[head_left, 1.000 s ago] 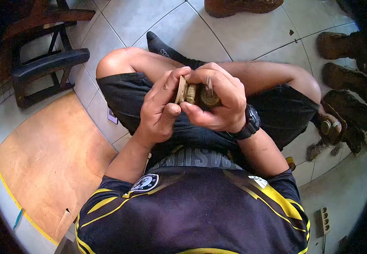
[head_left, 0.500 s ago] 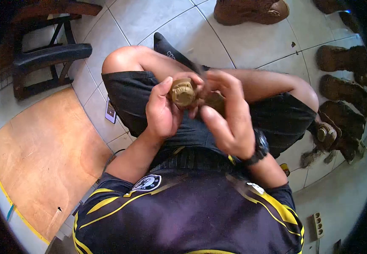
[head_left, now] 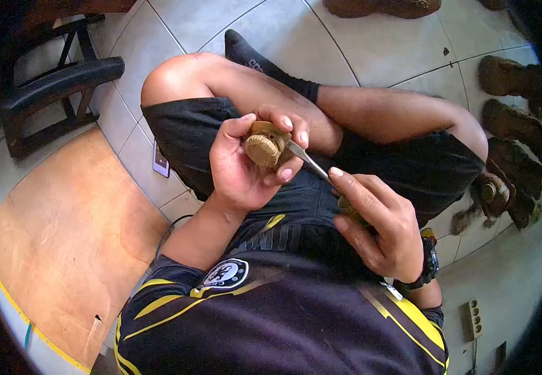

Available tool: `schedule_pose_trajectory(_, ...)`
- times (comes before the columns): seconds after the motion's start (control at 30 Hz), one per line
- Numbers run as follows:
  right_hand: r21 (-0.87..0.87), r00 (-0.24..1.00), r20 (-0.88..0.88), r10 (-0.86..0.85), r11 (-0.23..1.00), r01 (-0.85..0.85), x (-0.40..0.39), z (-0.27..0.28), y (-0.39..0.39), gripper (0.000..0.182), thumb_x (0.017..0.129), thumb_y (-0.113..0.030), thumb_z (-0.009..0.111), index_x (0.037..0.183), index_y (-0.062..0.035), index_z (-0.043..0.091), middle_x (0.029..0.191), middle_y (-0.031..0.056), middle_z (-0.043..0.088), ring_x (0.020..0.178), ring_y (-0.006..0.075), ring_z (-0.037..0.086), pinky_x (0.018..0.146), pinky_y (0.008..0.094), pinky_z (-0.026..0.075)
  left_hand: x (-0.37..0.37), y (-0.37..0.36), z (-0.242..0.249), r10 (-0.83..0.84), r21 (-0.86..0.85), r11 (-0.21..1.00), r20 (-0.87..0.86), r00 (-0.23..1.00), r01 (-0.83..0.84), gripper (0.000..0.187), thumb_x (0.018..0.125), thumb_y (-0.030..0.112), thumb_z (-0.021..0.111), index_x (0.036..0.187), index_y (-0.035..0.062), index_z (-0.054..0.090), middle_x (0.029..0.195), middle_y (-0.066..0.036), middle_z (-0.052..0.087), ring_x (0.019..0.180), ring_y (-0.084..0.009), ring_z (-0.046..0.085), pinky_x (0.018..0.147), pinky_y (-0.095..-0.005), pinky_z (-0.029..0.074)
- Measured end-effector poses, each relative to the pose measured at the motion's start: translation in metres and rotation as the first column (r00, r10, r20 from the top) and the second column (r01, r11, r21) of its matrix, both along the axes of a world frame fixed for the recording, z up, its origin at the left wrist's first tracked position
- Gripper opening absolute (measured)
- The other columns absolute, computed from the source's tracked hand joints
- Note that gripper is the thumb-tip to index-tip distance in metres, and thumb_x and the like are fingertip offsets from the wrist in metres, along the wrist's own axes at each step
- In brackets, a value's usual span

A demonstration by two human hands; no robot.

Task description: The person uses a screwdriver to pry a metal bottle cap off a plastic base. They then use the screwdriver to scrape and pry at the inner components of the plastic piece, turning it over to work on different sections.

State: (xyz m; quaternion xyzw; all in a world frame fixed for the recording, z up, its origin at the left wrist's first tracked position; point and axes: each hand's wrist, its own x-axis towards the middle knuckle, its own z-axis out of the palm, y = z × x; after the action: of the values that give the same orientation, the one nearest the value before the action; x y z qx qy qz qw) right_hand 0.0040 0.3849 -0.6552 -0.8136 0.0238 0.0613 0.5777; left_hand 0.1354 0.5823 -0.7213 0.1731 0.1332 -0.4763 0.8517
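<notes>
My left hand [head_left: 243, 165] is closed around a small brown round piece [head_left: 263, 150] with a ribbed edge and a wider rim behind it. My fingers wrap its far side and hide part of it. In my right hand [head_left: 380, 228] is a flat-tipped screwdriver [head_left: 311, 164], its metal blade pointing up and left. The blade's tip meets the side of the round piece, close to my left fingertips. Most of the screwdriver's handle is covered by my right fingers. Both hands are above my lap.
Crossed legs [head_left: 383, 112] frame the lap. Brown, boot-like pieces [head_left: 508, 125] line the floor at right, with another brown shoe [head_left: 386, 5] at the top. At left are a wooden board [head_left: 65, 244], a phone [head_left: 161, 161] and a dark stool [head_left: 65, 81]. A power strip [head_left: 475, 319] lies lower right.
My right hand has moved down and right, away from my left hand, so the screwdriver's blade now shows. The round piece has turned slightly in my left hand.
</notes>
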Motion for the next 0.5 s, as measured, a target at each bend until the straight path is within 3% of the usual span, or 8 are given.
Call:
schedule_pose_trajectory(0.3,-0.074,0.999,-0.041,-0.004,0.997,0.001,0.003,-0.002,0.013,0.059,0.080,-0.004,0.075,0.137,-0.0096,0.062,0.094,0.0144,0.064,0.076,0.0299,0.065,0.066,0.0391,0.054,0.005,0.006,-0.007,-0.032,-0.031,0.999,0.072,0.997,0.035,0.049,0.101,0.041,0.039,0.108,-0.0002,0.065,0.097,-0.022,0.063,0.065,-0.0233,0.059,0.048,-0.0247,0.044)
schedule_pose_trajectory(0.37,-0.096,1.000,-0.027,0.004,0.995,-0.006,0.003,-0.002,0.013,0.058,0.080,-0.004,0.075,0.136,-0.0105,0.062,0.093,0.0140,0.064,0.075,0.0294,0.065,0.065,0.0387,0.053,0.005,0.005,-0.003,-0.063,0.044,0.998,0.224,0.973,0.054,0.050,0.101,0.041,0.040,0.107,-0.0025,0.064,0.095,-0.021,0.064,0.068,-0.0200,0.059,0.050,-0.0239,0.045)
schedule_pose_trajectory(0.5,-0.102,0.998,-0.066,-0.004,0.995,-0.002,0.002,0.000,0.013,0.058,0.080,-0.005,0.075,0.136,-0.0132,0.063,0.093,0.0136,0.063,0.073,0.0285,0.065,0.064,0.0381,0.053,0.005,0.008,0.003,-0.131,0.151,0.985,0.329,0.935,0.084,0.051,0.103,0.041,0.039,0.107,-0.0044,0.062,0.094,-0.022,0.060,0.061,-0.0176,0.054,0.050,-0.0251,0.045)
